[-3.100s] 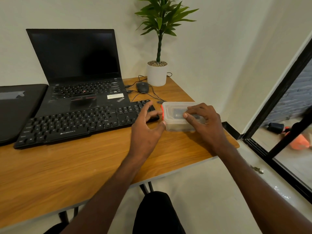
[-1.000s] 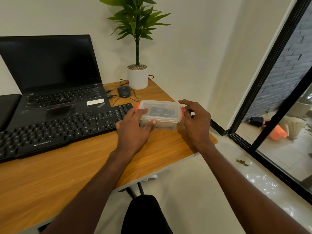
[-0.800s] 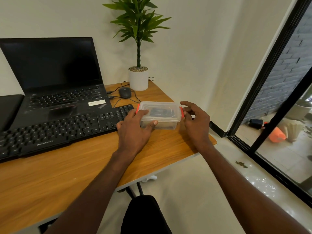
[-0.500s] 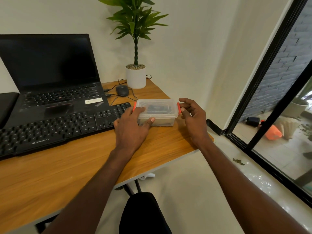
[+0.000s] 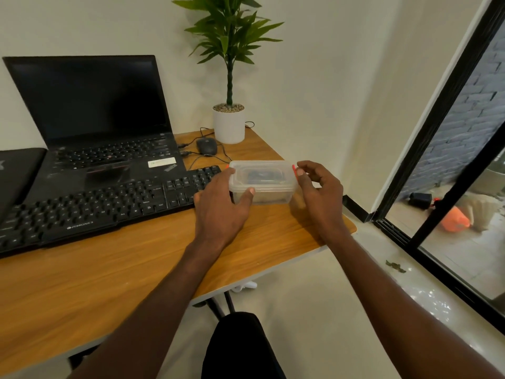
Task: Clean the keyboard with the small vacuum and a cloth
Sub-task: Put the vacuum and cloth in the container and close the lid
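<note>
Clear lidded box [image 5: 263, 181] on the surface between both grips, long axis running left to right: left hand [image 5: 218, 212] clasping its near-left end, right hand [image 5: 319, 192] pinching the red latch [image 5: 294, 170], keyboard [image 5: 103, 203] just left.

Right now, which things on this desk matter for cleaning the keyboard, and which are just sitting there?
For the job: keyboard; lidded plastic box, something dark inside, steadied by left hand, right hand at its red clip.

Just lying about: laptop, mouse, potted plant, dark case.
</note>
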Demonstrator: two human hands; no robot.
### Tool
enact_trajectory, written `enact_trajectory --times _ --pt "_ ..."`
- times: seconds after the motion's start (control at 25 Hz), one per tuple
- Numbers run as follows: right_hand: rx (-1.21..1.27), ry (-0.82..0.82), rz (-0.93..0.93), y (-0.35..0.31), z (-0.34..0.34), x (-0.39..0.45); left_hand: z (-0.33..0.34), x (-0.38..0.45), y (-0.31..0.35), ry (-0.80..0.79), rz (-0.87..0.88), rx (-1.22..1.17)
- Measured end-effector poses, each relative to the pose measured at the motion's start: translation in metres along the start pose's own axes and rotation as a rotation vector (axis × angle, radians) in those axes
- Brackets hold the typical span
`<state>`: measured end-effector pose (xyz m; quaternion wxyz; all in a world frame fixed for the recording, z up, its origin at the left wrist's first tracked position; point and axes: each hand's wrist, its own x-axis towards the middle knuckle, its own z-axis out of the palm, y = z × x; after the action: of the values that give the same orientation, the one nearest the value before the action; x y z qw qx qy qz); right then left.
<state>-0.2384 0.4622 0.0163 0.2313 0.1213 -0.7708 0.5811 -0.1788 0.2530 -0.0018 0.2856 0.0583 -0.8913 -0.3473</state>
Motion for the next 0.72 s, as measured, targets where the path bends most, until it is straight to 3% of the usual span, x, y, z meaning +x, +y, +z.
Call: enact_trajectory --times 0.16,0.32,0.52,0.72 --pt "-0.009 -0.062 0.036 -0.002 0.003 0.004 0.000 0.001 0.004 -0.038 -0.010 -0.104" --pt "-0.215 -0.237 0.100 -0.007 0.019 0.042 -0.004 0.028 0.012 -0.099 0.017 0.193" --pt "-0.366 -0.390 0.096 0.000 0.048 0.085 -0.011 0.086 0.004 -0.273 -0.044 0.378" --pt "-0.458 -0.403 0.088 0.002 0.078 0.116 -0.019 0.118 -0.008 -0.338 -0.039 0.354"
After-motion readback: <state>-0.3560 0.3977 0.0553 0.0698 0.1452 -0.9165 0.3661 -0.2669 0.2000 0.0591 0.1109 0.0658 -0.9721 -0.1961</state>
